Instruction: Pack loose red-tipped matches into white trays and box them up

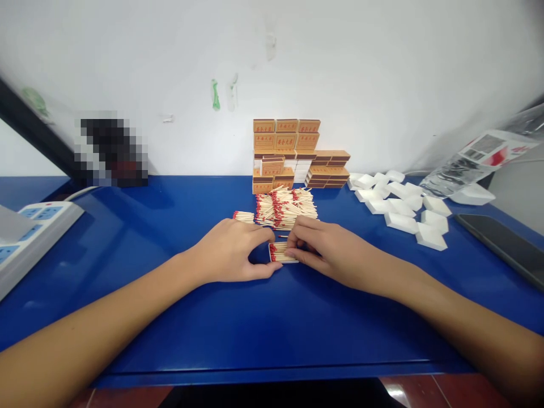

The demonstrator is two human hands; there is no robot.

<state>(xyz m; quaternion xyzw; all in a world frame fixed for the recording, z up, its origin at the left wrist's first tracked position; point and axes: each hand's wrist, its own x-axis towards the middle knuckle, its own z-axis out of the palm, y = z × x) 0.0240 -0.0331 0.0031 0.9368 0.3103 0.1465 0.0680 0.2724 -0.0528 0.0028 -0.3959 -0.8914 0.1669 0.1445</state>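
A small white matchbox tray (272,260) lies on the blue table, filled with red-headed matches (278,250). My left hand (236,249) holds the tray's left end between thumb and index finger. Over its right part is my right hand (323,246), with the fingers drawn together on the matches; the fingertips partly hide the tray's right end. Just beyond both hands sits a big loose pile of matches (284,209), with a smaller bundle (243,217) at its left. A single match (283,236) lies between the pile and the tray.
Brown printed matchboxes (285,141) are stacked against the wall behind the pile. Several white trays (402,222) lie scattered at the right, near a dark phone (505,243) and a clear plastic bag (471,164). A power strip (42,226) is at the left.
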